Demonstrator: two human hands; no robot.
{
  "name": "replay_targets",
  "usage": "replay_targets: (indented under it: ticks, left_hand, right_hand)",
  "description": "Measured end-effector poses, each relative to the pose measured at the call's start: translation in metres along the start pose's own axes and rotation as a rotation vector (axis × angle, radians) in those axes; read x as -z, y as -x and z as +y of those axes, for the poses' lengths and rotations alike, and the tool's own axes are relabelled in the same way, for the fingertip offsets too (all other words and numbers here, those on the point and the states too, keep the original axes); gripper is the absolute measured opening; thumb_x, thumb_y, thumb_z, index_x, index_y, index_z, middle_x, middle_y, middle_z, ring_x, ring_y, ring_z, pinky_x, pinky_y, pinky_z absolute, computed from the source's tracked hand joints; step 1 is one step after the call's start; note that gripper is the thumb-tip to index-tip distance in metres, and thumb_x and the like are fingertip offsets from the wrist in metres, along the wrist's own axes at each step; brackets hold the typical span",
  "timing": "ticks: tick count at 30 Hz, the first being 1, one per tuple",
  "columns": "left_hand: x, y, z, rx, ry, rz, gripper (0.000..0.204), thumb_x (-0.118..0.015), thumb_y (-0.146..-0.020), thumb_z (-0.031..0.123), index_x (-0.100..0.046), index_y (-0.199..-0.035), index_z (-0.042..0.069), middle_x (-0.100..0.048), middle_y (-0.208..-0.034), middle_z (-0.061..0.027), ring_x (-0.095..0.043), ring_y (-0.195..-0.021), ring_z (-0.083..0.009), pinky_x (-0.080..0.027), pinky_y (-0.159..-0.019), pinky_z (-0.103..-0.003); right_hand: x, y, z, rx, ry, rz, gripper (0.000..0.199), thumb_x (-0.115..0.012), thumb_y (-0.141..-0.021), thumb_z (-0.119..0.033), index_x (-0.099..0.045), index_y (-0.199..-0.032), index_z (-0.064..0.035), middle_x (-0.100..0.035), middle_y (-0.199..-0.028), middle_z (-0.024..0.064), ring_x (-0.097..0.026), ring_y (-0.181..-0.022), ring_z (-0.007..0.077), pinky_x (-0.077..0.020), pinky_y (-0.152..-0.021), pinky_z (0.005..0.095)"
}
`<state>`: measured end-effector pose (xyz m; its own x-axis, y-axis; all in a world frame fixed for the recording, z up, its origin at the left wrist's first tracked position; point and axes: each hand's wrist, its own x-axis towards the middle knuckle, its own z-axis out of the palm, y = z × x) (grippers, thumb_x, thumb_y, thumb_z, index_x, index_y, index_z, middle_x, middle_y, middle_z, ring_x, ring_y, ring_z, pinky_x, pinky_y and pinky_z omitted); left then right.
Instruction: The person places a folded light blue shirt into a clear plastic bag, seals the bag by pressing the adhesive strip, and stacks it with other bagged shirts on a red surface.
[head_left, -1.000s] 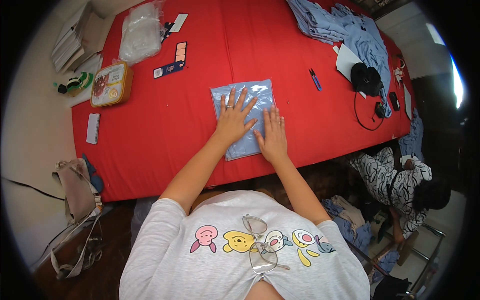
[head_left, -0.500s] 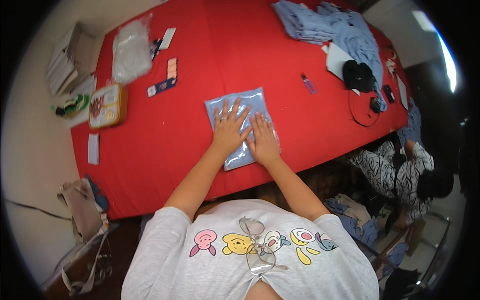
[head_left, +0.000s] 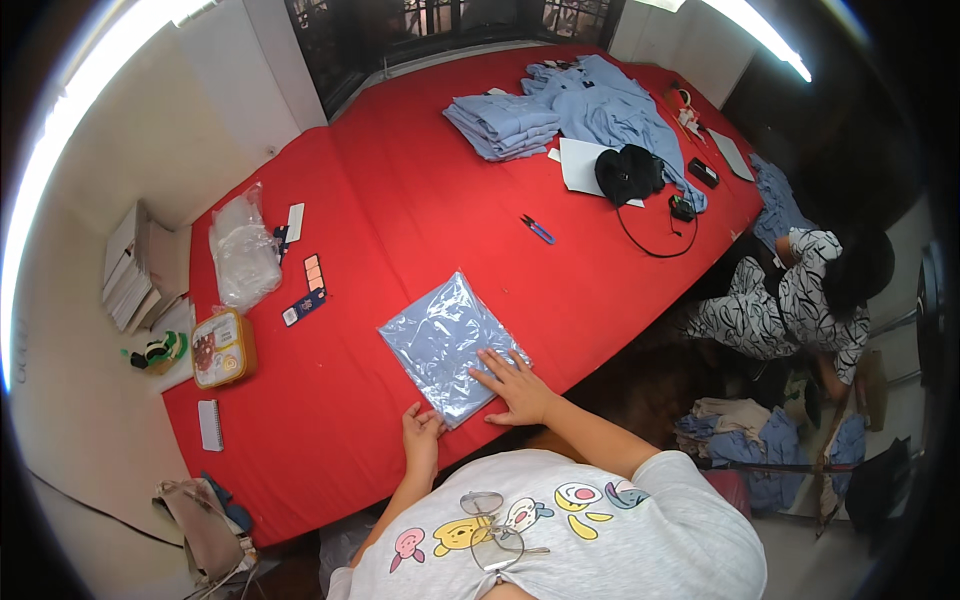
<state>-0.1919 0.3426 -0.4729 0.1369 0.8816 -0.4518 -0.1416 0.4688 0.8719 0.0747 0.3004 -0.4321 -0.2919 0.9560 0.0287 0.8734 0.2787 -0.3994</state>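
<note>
A stack of papers (head_left: 132, 268) stands by the left edge of the red-covered table (head_left: 365, 240), with a yellow-sided case (head_left: 222, 348) near it and a small spiral notepad (head_left: 210, 425) closer to the near left corner. Bit further in you've got a pile of clear plastic bags (head_left: 243, 255) with some dark blue tags (head_left: 303, 306) near it. Then there's the bagged light blue garment (head_left: 435, 335), lying flat by the near edge and kinda turned, so one corner points at that edge. Left hand (head_left: 421, 432) is right at that corner with its fingers bent, but honestly I can't tell if it's pinching the plastic or just touching. Right hand (head_left: 518, 390) rests palm down on the bag's right side, fingers spread apart, not clamped on anything. A folded garment stack (head_left: 502, 122) sits toward the far edge, blue-handled snips (head_left: 540, 231) nearer, and a looser blue pile (head_left: 610, 110) touches the stack. Toward the right end, a black cap-like thing (head_left: 630, 172) partly covers a white sheet (head_left: 580, 165). Someone in patterned clothes (head_left: 815, 290) is off the near edge's right end.
</note>
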Motion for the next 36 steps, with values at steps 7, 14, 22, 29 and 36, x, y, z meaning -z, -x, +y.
replay_targets:
  ticks: [7,14,22,29,36]
  left_hand:
    - [-0.046,-0.019,0.07,0.297,0.103,-0.204,0.017,-0.069,-0.104,0.023,-0.067,-0.098,0.007,-0.065,-0.084,-0.0015,-0.064,-0.075,-0.0119,-0.056,-0.069,-0.029]
    - [-0.079,0.02,0.113,-0.032,0.183,-0.188,0.028,-0.061,-0.109,0.03,-0.073,-0.117,0.006,-0.075,-0.101,-0.0051,-0.07,-0.092,-0.0149,-0.057,-0.085,-0.032]
    - [-0.016,0.129,-0.013,-0.039,0.181,0.503,0.023,-0.066,-0.105,0.026,-0.073,-0.113,0.005,-0.077,-0.101,-0.0056,-0.071,-0.088,-0.0133,-0.055,-0.076,-0.027]
    - [0.027,0.206,-0.066,0.221,0.305,0.704,0.026,-0.064,-0.106,0.028,-0.071,-0.12,0.007,-0.076,-0.107,-0.0049,-0.07,-0.091,-0.0128,-0.053,-0.08,-0.028]
    - [0.146,0.19,-0.015,0.02,0.11,0.706,0.023,-0.061,-0.106,0.019,-0.069,-0.118,0.001,-0.074,-0.104,-0.0071,-0.069,-0.092,-0.0148,-0.054,-0.084,-0.029]
  right_hand:
    - [0.012,-0.036,0.017,0.087,0.135,0.026,0.092,-0.081,-0.084,-0.027,-0.039,-0.165,-0.0188,-0.035,-0.171,0.0193,-0.044,-0.152,0.0385,-0.0422,-0.113,0.0628]
    - [0.082,-0.063,0.016,0.007,-0.626,0.471,0.04,-0.058,-0.105,-0.003,-0.063,-0.145,-0.0011,-0.072,-0.137,0.0167,-0.071,-0.123,0.0319,-0.0556,-0.104,0.0428]
    - [0.076,-0.166,0.067,-0.338,-1.563,-0.139,0.056,-0.066,-0.108,-0.025,-0.05,-0.149,0.0094,-0.064,-0.142,0.0187,-0.07,-0.119,0.0291,-0.0576,-0.102,0.0434]
    - [0.077,-0.28,-0.067,-0.17,-1.644,0.095,0.049,-0.055,-0.113,-0.024,-0.048,-0.151,0.0061,-0.063,-0.141,0.0211,-0.069,-0.121,0.031,-0.059,-0.102,0.0443]
    - [0.013,-0.495,0.017,-0.218,-1.667,0.542,0.044,-0.046,-0.114,-0.019,-0.043,-0.152,0.004,-0.061,-0.143,0.023,-0.07,-0.116,0.0389,-0.0643,-0.093,0.0551]
